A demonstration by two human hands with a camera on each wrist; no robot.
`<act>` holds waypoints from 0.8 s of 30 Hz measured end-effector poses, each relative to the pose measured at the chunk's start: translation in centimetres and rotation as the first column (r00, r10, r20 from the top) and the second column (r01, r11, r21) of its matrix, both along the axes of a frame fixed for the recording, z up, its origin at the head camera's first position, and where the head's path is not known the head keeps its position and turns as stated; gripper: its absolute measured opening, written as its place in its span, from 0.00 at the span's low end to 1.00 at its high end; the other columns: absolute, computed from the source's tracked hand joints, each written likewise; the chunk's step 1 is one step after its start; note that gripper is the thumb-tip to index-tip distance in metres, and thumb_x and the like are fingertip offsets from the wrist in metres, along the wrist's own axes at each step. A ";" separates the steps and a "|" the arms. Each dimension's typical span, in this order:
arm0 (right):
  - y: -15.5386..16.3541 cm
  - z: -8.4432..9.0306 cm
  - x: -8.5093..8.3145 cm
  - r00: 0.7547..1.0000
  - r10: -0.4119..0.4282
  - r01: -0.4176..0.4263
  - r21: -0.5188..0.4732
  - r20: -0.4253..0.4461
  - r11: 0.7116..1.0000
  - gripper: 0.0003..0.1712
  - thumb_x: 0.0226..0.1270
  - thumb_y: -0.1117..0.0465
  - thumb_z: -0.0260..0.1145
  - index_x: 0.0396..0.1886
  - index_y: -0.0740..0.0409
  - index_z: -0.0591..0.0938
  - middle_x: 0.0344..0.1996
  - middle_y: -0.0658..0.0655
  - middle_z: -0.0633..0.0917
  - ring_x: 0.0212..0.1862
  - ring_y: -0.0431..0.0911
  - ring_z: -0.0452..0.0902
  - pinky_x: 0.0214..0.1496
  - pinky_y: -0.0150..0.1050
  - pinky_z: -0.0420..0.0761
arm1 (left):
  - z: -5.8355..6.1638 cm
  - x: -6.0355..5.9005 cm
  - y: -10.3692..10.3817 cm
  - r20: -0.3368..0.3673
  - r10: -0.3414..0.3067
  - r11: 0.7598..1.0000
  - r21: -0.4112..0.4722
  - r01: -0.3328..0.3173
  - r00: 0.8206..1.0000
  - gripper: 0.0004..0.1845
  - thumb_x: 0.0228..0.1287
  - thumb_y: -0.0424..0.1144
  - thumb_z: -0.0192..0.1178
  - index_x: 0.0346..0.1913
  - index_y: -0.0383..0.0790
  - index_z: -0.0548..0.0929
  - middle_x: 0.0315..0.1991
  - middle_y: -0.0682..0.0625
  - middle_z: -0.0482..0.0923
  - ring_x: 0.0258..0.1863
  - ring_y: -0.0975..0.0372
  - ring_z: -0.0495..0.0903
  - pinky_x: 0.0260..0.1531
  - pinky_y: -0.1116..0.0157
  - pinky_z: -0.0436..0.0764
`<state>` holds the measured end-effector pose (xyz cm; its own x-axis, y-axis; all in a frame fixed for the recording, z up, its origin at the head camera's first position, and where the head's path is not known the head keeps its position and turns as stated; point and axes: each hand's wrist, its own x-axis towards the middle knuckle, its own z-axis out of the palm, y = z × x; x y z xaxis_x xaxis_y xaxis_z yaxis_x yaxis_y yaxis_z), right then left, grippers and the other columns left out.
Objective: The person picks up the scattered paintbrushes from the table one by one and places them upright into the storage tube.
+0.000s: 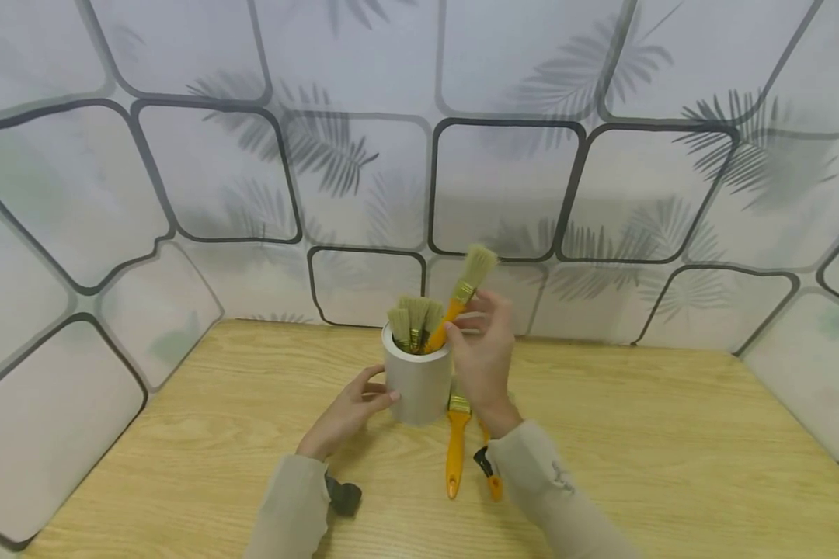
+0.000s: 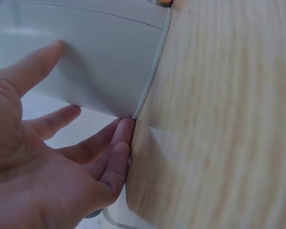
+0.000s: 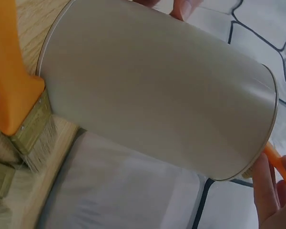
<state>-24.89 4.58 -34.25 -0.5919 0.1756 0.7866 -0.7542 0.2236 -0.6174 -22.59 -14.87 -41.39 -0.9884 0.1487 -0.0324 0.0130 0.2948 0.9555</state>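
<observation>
A grey-white cylindrical can (image 1: 419,392) stands upright on the table. Several paintbrushes (image 1: 416,314) poke out of its mouth, bristles up. My left hand (image 1: 349,411) holds the can's left side low down, thumb on its wall and fingers around the far side. My right hand (image 1: 485,349) pinches the orange handle of a paintbrush (image 1: 477,268) above the can's right rim. This brush tilts to the right, bristles up, and its lower handle reaches into the can's mouth. In the right wrist view the can (image 3: 157,90) hides most of the brush.
A wide paintbrush (image 1: 456,442) with an orange handle lies right of the can, bristles pointing to the back. Beside it another orange handle (image 1: 495,487) shows, partly under my right forearm. A patterned wall covering (image 1: 363,287) rises behind the wooden table (image 1: 636,435).
</observation>
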 end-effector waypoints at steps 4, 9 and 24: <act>-0.2 -0.1 0.0 0.999 -0.018 0.024 0.166 -0.036 0.986 0.26 0.56 0.83 0.70 0.54 0.71 0.73 0.41 0.67 0.82 0.36 0.58 0.84 0.31 0.47 0.87 | 0.1 0.0 0.0 -0.002 0.002 1.000 -0.003 -0.002 1.000 0.36 0.72 0.45 0.63 0.76 0.38 0.63 0.65 0.33 0.71 0.67 0.37 0.68 0.63 0.35 0.67; -0.1 0.0 0.2 0.999 -0.008 0.019 0.208 -0.054 0.978 0.15 0.58 0.81 0.70 0.43 0.70 0.78 0.36 0.64 0.84 0.34 0.56 0.85 0.32 0.46 0.87 | 0.1 0.0 0.0 0.000 -0.005 1.000 0.003 0.005 1.000 0.36 0.73 0.45 0.63 0.76 0.37 0.62 0.65 0.32 0.70 0.67 0.37 0.68 0.63 0.35 0.66; 5.4 0.1 0.1 0.992 -0.115 0.103 0.210 0.048 0.972 0.10 0.58 0.81 0.69 0.38 0.72 0.81 0.35 0.66 0.85 0.33 0.58 0.85 0.31 0.27 0.81 | 0.1 -0.1 0.0 -0.002 -0.005 1.000 0.010 0.005 1.000 0.35 0.72 0.44 0.63 0.76 0.38 0.63 0.65 0.34 0.71 0.67 0.39 0.68 0.63 0.37 0.67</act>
